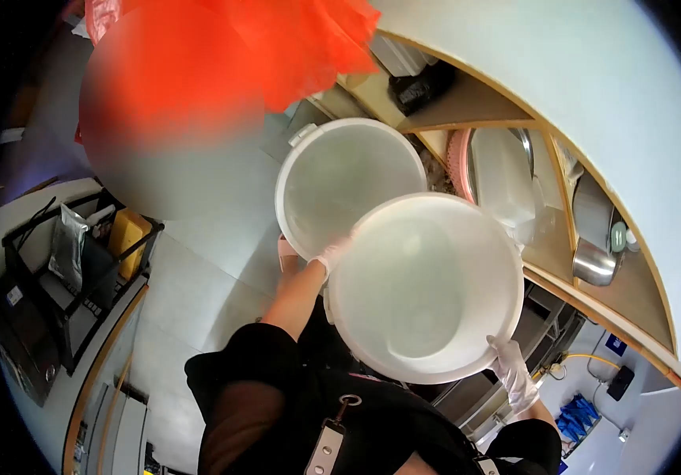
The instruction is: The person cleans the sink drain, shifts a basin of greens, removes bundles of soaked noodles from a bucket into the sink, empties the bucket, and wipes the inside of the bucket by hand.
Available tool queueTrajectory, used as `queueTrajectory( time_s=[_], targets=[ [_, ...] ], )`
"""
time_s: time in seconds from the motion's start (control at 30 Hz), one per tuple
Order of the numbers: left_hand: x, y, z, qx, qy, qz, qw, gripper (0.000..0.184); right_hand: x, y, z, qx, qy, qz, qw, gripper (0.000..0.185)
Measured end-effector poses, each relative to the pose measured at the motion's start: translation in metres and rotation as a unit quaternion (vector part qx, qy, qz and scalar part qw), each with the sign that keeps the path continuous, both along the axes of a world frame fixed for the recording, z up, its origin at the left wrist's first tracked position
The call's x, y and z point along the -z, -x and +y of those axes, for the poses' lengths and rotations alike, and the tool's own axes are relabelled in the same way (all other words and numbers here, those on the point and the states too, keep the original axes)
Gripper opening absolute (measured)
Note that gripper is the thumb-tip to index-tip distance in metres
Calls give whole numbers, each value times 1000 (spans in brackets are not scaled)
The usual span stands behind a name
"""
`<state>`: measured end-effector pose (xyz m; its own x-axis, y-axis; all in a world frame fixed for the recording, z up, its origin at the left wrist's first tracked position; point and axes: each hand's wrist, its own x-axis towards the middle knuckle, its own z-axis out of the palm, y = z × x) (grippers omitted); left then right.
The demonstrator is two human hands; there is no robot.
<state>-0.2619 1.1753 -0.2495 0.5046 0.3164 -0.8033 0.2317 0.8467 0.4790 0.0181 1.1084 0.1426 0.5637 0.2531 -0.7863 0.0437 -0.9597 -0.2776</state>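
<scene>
A large round white bucket is tilted in front of my body, its mouth facing me. My left hand, in a thin translucent glove, grips the rim on its left side; motion blurs the fingers a little. On the lower right rim, my right hand is closed, gloved too, with its thumb over the edge. Behind the near bucket is a second white bucket, partly covered by it, with a clip or handle lug at its upper left. The pale greenish interiors do not show whether either holds liquid.
Wooden shelving at the right holds a pink-edged basket, a clear plastic container and a metal pot. A red cloth or bag hangs at the top. At the left stands a black rack over grey floor tiles.
</scene>
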Motion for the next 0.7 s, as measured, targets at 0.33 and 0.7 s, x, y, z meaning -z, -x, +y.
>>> queueTrajectory(
  time_s=[0.33,0.7],
  targets=[
    [13,13,19,-37,47,-22,998,68,14,38,14,85,-1,20,996,43],
    [-44,49,38,-120,81,19,989,78,13,63,55,76,10,33,997,44]
  ],
)
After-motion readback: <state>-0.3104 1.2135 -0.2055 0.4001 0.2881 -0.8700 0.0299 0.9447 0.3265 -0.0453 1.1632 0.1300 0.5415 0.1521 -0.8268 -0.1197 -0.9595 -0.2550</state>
